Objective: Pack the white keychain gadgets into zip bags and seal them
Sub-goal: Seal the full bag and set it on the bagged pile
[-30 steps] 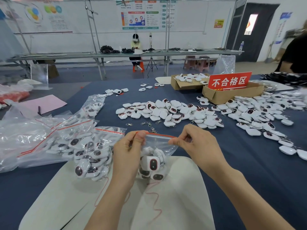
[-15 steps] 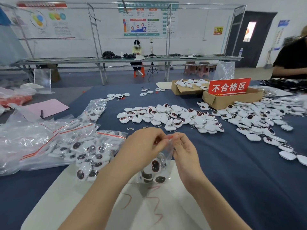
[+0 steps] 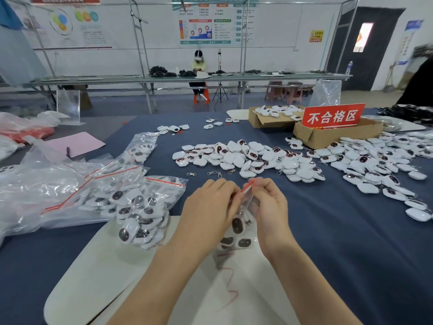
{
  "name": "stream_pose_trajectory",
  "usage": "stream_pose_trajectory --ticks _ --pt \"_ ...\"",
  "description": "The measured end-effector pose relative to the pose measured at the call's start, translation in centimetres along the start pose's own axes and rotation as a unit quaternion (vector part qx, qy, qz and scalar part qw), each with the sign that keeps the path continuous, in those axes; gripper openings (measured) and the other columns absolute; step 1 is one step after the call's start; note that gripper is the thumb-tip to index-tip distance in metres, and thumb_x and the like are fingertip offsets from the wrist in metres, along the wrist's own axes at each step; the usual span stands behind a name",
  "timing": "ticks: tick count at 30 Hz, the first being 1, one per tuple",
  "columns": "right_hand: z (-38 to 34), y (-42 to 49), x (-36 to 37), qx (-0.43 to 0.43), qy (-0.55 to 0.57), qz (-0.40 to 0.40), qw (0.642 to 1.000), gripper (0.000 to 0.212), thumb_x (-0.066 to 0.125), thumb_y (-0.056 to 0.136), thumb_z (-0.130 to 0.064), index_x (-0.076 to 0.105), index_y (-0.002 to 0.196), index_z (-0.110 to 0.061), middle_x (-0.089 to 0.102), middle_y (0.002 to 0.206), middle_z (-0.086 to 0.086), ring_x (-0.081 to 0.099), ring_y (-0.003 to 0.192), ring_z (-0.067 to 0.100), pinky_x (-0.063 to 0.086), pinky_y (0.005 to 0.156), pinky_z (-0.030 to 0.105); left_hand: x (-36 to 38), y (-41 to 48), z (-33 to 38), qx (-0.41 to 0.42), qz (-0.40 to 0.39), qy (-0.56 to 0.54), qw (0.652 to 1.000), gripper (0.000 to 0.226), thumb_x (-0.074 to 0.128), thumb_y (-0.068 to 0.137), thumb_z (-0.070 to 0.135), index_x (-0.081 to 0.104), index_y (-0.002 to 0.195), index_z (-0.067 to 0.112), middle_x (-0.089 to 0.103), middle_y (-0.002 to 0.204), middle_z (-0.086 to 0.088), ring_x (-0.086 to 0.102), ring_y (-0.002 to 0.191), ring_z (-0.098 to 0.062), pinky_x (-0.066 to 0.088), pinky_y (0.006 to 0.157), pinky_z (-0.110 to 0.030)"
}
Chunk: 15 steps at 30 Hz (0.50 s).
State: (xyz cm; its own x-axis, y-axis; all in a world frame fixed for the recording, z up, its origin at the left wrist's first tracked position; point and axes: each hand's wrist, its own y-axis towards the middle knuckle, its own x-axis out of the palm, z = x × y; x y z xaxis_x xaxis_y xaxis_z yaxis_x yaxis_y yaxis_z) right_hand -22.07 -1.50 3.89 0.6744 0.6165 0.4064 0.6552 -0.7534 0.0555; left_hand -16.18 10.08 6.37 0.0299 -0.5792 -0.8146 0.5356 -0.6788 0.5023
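Since a second ago my two hands have drawn together: they were apart at the two ends of the red strip, and now the fingertips nearly meet at the top of the zip bag (image 3: 243, 214). My left hand (image 3: 208, 207) is curled round the left side of the bag's mouth, pinching it, and my right hand (image 3: 269, 205) pinches the red seal strip (image 3: 248, 187) from the other side, so both are clenched on that one bag. It hangs between my palms over the white board (image 3: 145, 277), with several white keychain gadgets (image 3: 237, 225) showing dark faces through the plastic; whether the strip is fully pressed shut I cannot tell. Just left of my left hand lies a filled bag (image 3: 140, 207), and beyond it a heap of more bags (image 3: 58, 184). Across the blue table (image 3: 351, 242) a loose pile of gadgets (image 3: 246, 158) lies ahead of my hands, a second spread (image 3: 379, 165) to the right. Farther back stands a cardboard box (image 3: 337, 134) with a red sign (image 3: 332, 116).
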Motion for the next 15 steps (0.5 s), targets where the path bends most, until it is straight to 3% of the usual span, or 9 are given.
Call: stream_pose_trajectory --ticks 8,11,15 --pt "-0.1 1.5 0.4 -0.005 -0.075 0.028 0.997 0.039 0.054 0.101 -0.016 0.07 0.07 -0.034 0.059 0.069 -0.01 0.054 0.071 0.012 0.048 0.07 0.024 -0.8 -2.2 -1.5 0.024 0.058 -0.008 0.998 0.024 0.05 0.1 0.036 0.064 0.089 0.021 0.061 0.085 0.008 0.054 0.084 -0.019 0.046 0.068 -0.034" --pt "0.0 1.9 0.7 -0.008 -0.096 0.025 0.995 0.036 0.054 0.101 -0.021 0.073 0.074 -0.036 0.057 0.072 -0.011 0.053 0.072 0.009 0.047 0.073 0.024 -1.1 -3.2 -2.3 0.022 0.064 0.001 0.998 0.032 0.04 0.103 0.041 0.062 0.087 0.022 0.058 0.084 0.01 0.053 0.083 -0.017 0.046 0.067 -0.033" --pt "0.0 1.9 1.1 -0.014 -0.108 0.019 0.994 0.036 0.053 0.104 -0.029 0.072 0.074 -0.037 0.058 0.064 -0.019 0.054 0.06 -0.002 0.046 0.069 0.022 -1.5 -4.0 -3.0 0.021 0.096 0.014 0.995 0.038 0.037 0.103 0.047 0.058 0.082 0.024 0.055 0.079 0.012 0.047 0.076 -0.014 0.036 0.065 -0.028"
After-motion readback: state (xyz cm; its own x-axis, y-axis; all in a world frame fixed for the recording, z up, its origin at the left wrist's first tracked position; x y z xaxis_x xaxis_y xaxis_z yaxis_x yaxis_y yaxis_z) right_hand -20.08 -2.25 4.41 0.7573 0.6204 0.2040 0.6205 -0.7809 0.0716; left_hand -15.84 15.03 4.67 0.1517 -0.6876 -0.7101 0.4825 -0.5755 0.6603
